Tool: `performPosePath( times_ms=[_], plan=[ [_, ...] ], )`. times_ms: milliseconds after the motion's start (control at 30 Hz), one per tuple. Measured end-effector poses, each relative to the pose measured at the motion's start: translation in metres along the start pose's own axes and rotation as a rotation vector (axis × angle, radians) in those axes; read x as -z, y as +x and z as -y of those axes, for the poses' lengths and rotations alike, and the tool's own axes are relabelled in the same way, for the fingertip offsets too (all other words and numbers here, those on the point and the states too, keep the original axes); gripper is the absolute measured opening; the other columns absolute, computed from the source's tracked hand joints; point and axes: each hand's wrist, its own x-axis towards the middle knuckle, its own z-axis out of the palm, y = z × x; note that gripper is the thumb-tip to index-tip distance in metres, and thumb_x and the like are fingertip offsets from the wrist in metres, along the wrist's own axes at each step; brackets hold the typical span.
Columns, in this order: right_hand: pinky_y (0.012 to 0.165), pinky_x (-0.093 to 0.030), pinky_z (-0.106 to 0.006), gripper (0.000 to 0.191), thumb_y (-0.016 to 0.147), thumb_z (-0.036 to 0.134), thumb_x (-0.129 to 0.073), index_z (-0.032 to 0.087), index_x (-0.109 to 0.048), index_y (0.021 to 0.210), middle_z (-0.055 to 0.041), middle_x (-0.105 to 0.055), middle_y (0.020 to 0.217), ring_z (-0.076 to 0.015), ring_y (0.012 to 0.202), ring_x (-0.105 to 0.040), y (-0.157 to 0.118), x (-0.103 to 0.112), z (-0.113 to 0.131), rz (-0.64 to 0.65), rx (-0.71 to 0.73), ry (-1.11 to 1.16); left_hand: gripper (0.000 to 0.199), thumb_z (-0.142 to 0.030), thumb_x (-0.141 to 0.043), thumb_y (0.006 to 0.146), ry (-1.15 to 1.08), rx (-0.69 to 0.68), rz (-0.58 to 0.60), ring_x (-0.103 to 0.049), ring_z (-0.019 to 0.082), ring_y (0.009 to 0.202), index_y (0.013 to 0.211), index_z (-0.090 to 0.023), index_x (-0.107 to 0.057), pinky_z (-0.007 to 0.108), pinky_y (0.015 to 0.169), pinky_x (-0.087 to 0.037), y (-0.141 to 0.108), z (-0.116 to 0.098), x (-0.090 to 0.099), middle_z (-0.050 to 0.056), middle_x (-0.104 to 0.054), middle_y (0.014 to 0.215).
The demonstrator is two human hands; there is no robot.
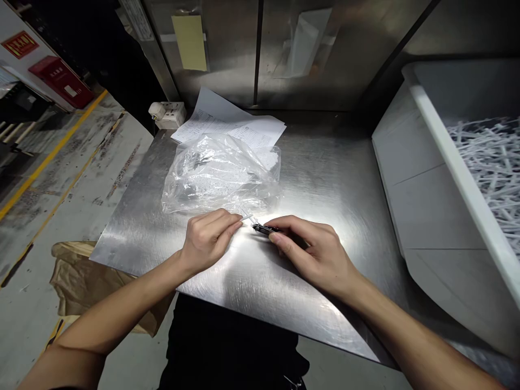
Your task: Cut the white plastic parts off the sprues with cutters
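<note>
Between the thumb and fingers of my left hand (211, 238) is a small white plastic piece (247, 217) with thin branches. My right hand (312, 249) pinches a small black nail clipper (265, 229), its jaws at the right end of the white piece. Whether the jaws touch the plastic I cannot tell. Both hands are over the front part of the metal table (325, 179). Just beyond them lies a clear plastic bag (195, 179) with many tiny white pieces in it.
Printed papers (255, 130) lie behind the bag, beside a white power socket block (173, 115). A large pale bin (426, 179) full of thin white plastic pieces (491, 168) stands on the right. A brown bag (81, 276) is on the floor at the left.
</note>
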Motion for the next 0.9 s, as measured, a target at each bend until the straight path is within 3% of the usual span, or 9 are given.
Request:
performPosePath(
  times_ms=[267, 433, 600, 900],
  plan=[
    [0.062, -0.05, -0.031, 0.023, 0.111, 0.04, -0.068, 0.022, -0.082, 0.11, -0.0003, -0.074, 0.075, -0.0181, 0.068, -0.068, -0.0009, -0.0094, -0.0034, -0.059, -0.097, 0.124, 0.018, -0.019, -0.063, 0.113, -0.049, 0.079, 0.06, -0.073, 0.015, 0.071, 0.107, -0.017, -0.08, 0.027, 0.065, -0.053, -0.0007, -0.0014, 0.0004, 0.003, -0.079, 0.084],
    [0.064, -0.054, -0.032, 0.022, 0.109, 0.04, -0.071, 0.022, -0.082, 0.114, -0.0026, -0.078, 0.084, -0.0198, 0.075, -0.073, -0.0008, -0.0079, -0.0066, -0.096, -0.082, 0.12, 0.019, -0.02, -0.062, 0.113, -0.069, 0.089, 0.053, -0.074, 0.015, 0.072, 0.107, -0.017, -0.08, 0.027, 0.065, -0.054, -0.0017, -0.0005, -0.0004, 0.004, -0.079, 0.085],
    [0.068, -0.061, -0.034, 0.022, 0.108, 0.039, -0.071, 0.022, -0.082, 0.119, -0.0054, -0.082, 0.093, -0.0234, 0.085, -0.08, -0.0002, -0.0077, -0.0074, -0.132, -0.096, 0.118, 0.016, -0.017, -0.061, 0.113, -0.075, -0.027, 0.075, -0.075, 0.016, 0.076, 0.115, -0.018, -0.078, 0.028, 0.068, -0.056, -0.0011, -0.001, -0.0008, 0.006, -0.082, 0.092],
    [0.068, -0.063, -0.034, 0.025, 0.109, 0.04, -0.072, 0.022, -0.082, 0.121, -0.0057, -0.083, 0.093, -0.0233, 0.084, -0.08, -0.0002, -0.009, -0.009, -0.14, -0.104, 0.117, 0.015, -0.017, -0.06, 0.113, 0.002, -0.171, 0.104, -0.068, 0.014, 0.067, 0.114, -0.017, -0.075, 0.027, 0.061, -0.05, -0.0021, -0.0002, -0.0011, 0.003, -0.076, 0.084]
  ],
)
